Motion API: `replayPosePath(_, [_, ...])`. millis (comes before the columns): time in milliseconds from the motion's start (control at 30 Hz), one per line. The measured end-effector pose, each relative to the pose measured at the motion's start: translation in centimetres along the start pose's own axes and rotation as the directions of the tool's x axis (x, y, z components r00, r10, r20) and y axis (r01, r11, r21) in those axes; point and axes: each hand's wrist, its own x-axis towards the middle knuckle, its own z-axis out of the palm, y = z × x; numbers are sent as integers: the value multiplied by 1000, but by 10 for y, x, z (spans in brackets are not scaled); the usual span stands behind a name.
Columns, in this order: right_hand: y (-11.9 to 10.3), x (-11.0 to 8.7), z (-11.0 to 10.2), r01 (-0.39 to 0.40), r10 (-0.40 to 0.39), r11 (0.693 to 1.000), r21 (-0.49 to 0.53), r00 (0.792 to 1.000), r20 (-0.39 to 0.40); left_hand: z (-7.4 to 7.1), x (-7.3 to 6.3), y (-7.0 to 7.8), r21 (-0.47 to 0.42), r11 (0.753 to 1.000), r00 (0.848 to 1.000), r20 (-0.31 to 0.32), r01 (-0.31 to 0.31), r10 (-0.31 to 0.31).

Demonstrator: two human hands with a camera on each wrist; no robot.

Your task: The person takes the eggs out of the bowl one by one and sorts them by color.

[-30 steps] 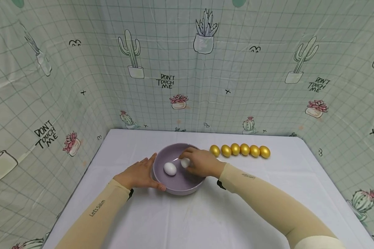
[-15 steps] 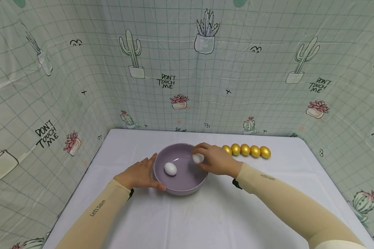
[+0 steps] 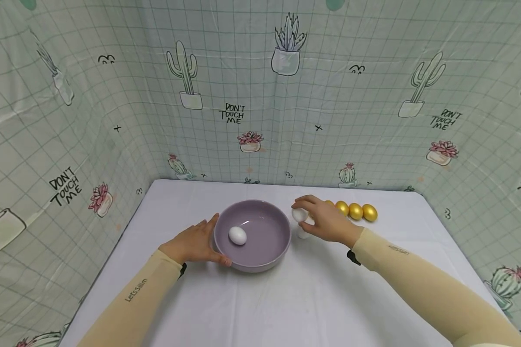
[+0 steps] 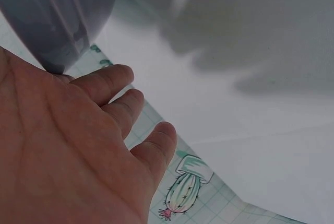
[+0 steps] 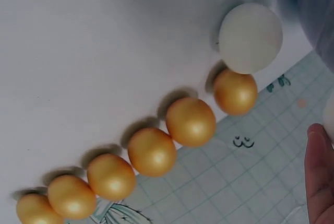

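Note:
A purple bowl (image 3: 260, 253) stands on the table with one white egg (image 3: 237, 235) lying inside it, left of its middle. My left hand (image 3: 195, 242) rests against the bowl's left side, fingers spread and fairly straight, thumb at the front; the left wrist view shows the bowl's wall (image 4: 68, 20) beside the palm. Just right of the bowl, my right hand (image 3: 327, 219) pinches a second white egg (image 3: 299, 214) above the table. Under that hand another white egg (image 5: 250, 38) lies on the table, mostly hidden in the head view.
Several golden eggs (image 3: 355, 211) form a row at the back right, partly covered by my right hand in the head view. The nearest golden egg (image 5: 236, 92) lies close to the white one. A patterned cloth backdrop (image 3: 278, 96) rises behind the white table (image 3: 260, 308).
My right hand has lifted the white egg out of the bowl and carried it right, past the rim. The left hand has stayed at the bowl's side.

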Motion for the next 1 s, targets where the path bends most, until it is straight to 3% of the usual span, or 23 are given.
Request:
replayPosePath(533, [32, -37, 5, -115, 120, 991, -62, 990, 71, 4, 2, -3, 12, 1000, 1000, 7, 12, -12])
replayPosePath(1000, [46, -47, 18, -135, 146, 987, -89, 980, 135, 2, 1, -1, -2, 1000, 1000, 8, 19, -19])
